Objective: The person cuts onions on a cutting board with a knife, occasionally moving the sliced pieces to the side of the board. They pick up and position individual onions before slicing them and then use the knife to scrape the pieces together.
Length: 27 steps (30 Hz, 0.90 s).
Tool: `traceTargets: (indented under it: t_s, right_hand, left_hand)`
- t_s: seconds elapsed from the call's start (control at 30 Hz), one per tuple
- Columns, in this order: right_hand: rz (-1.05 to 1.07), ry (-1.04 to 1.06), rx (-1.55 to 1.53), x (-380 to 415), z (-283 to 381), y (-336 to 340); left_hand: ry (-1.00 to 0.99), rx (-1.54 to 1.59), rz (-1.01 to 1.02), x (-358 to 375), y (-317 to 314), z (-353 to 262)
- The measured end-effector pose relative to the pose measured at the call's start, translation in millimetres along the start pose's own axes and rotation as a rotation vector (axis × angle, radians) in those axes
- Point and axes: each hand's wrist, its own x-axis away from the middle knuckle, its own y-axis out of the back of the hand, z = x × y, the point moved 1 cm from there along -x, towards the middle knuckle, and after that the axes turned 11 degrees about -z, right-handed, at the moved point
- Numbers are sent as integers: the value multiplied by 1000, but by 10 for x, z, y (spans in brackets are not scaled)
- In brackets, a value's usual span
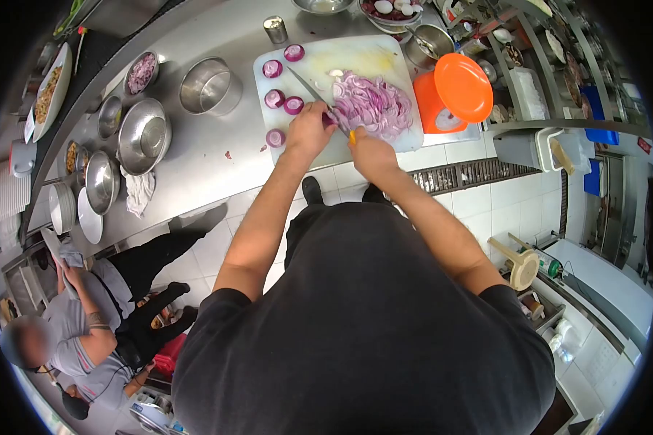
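Note:
My right hand [374, 154] is closed around the yellow handle of a knife [308, 87], whose long blade points up and left across the white cutting board [381, 51]. Beside the blade, the fingers of my left hand [308, 132] press on a piece of red onion [331, 118], mostly covered by them. A broad heap of sliced red onion [376, 105] lies to the right of the blade. Along the board's left side sit several peeled red onion pieces [274, 98]. A small pale piece [336, 73] rests above the heap.
Right of the board stands an orange container [429, 101] with its round orange lid [463, 87]. To the left are a steel pot [210, 87], a colander [144, 135] and a bowl of chopped onion [141, 72]. A metal can [275, 29] stands behind. Two people [105, 315] are at lower left.

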Motion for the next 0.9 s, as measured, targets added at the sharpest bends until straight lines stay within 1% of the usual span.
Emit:
traceTargets:
  t_s: [0.17,0.27,0.37,0.47,0.57,0.67,0.77,0.9]
  right_hand:
    - [9,32,-68,-97,-250,96]
    - [-12,30,-5,-74,-270,187]
    - [-38,19,43,-34,-234,193]
    - [-17,57,103,-23,-90,375]
    - [6,98,168,-13,-9,572]
    - [-14,114,139,67,-4,570]
    - [-2,20,90,36,-22,197]
    - [16,45,66,-101,64,255]
  left_hand:
    - [-103,34,-45,35,-126,-84]
    - [-129,-106,-1,76,-170,-153]
    - [-84,-159,56,96,-154,-158]
    - [-29,-124,65,129,-65,-186]
    - [18,-36,21,157,11,-177]
    - [4,7,50,126,-41,-56]
    - [-32,11,12,112,-88,8]
    - [-23,6,25,90,-56,5]
